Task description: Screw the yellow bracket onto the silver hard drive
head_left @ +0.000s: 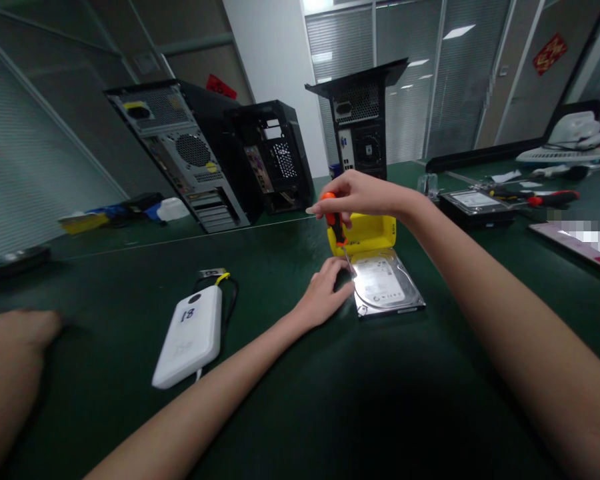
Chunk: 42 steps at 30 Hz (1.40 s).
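A silver hard drive with a white label lies flat on the table in front of me. My right hand is closed around the orange and black handle of a screwdriver. The screwdriver leans slightly, and its shaft points down to the drive's left edge. My left hand lies low beside that edge, thumb and fingers apart, the fingertips at the drive's side. Just behind the drive stands an open yellow box, partly hidden by my right hand.
Computer cases stand at the back. A white power bank with a cable lies left of my left arm. Another person's hand enters at far left. On the right are another hard drive, red-handled pliers and a pinkish flat device.
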Tool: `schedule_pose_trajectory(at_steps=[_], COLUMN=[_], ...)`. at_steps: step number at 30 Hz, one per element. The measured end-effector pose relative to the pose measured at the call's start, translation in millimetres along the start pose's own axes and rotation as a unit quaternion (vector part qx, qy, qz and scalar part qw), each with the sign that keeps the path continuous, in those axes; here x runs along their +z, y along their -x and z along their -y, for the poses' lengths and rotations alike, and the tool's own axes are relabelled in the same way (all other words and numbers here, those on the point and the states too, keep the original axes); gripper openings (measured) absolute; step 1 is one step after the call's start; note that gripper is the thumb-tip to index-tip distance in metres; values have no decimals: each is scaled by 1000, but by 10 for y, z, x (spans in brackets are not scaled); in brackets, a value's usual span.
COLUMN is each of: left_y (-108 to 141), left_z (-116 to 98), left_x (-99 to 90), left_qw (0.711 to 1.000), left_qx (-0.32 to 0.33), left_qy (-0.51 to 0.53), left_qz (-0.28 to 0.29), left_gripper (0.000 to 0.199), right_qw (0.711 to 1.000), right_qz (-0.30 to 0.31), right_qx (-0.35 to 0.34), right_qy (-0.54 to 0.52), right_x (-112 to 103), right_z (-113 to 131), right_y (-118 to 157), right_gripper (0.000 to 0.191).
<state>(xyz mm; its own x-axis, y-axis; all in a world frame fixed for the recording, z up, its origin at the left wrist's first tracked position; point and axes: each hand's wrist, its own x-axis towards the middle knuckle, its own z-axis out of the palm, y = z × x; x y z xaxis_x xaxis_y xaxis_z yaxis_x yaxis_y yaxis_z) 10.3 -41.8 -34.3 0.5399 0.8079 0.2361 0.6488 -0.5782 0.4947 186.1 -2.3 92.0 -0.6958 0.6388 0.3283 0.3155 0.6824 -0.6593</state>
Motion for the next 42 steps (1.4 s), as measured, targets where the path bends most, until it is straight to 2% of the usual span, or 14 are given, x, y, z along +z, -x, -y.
schedule_pose_trajectory(at_steps=[7, 13, 17, 21, 29, 42], left_y=[4, 7, 2, -1, -1, -6], left_z=[18, 29, 27, 25, 7, 24], left_x=[13, 26, 23, 17, 11, 35], left_qw=[1000, 1000, 1000, 1000, 1000, 1000], left_qx=[7, 9, 6, 5, 1, -9], left_qy=[5, 11, 10, 6, 7, 14], left_qz=[-5, -11, -10, -4, -2, -12], left_gripper=[20, 20, 21, 21, 19, 23], right_qw=[998, 994, 991, 990, 996, 999], right_qz=[-25, -57, -43, -41, -36, -14], right_qx=[-3, -35, -38, -13, 56, 28], right_qy=[51, 82, 118, 133, 63, 5], right_x=[23, 37, 32, 35, 0, -101], right_z=[-25, -50, -46, -23, 49, 10], right_y=[-19, -15, -16, -18, 6, 14], right_gripper=[39, 29, 28, 33, 33, 20])
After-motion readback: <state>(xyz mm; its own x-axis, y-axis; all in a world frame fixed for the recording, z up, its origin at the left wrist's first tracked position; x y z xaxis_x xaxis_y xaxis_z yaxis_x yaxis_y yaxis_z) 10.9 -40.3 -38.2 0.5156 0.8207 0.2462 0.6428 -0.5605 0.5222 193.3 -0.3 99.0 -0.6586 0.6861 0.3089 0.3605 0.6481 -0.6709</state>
